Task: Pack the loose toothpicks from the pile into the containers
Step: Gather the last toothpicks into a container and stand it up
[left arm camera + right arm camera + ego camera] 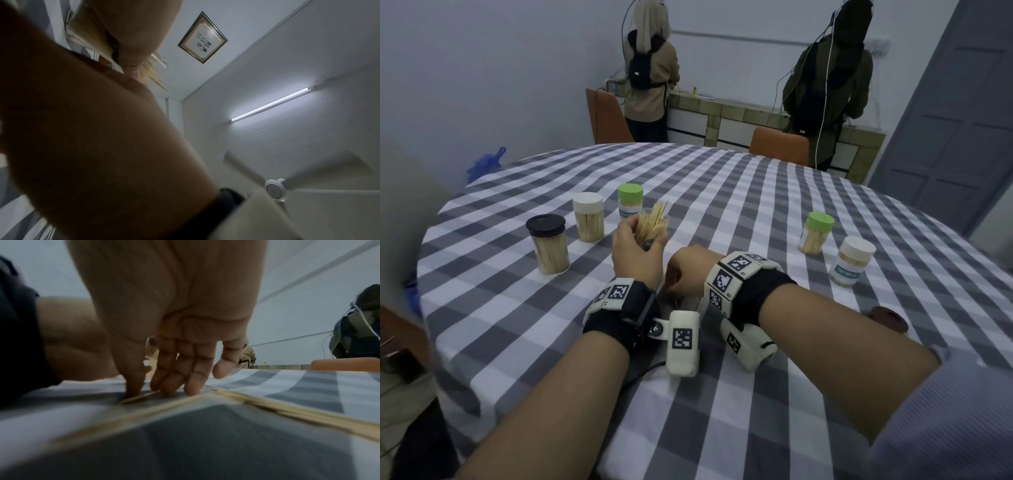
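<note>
From the head camera, the left hand [635, 251] is curled round an open jar [654, 228], holding it off the checked tablecloth [756, 205] near the middle, its mouth tipped toward one o'clock, likely so more sticks can be slid in; toothpicks [659, 211] already bristle out of it. The right hand [688, 274] sits at five o'clock of the jar, knuckles up and fingers turned down to the cloth, where the loose pile must lie, though the wrists and their marker bands hide it here. Five capped jars stand around: a black-lidded one [548, 245], a white-lidded one [588, 216] and a green-lidded one [630, 200] from nine to eleven o'clock, two more at three o'clock. A dark lid [888, 319] lies at the table's four o'clock edge, probably the open jar's. The left wrist camera is mostly filled by the dark palm [92, 138]; at eleven o'clock a finger presses against the jar's side [86, 39], blurred, with stick tips [154, 71] poking out. The right wrist camera shows thumb and forefinger pinching one toothpick [139, 397] flat on the cloth, the other fingers loosely spread; more loose toothpicks [277, 405] run toward four and seven o'clock, smeared by nearness, so their number cannot be told.
</note>
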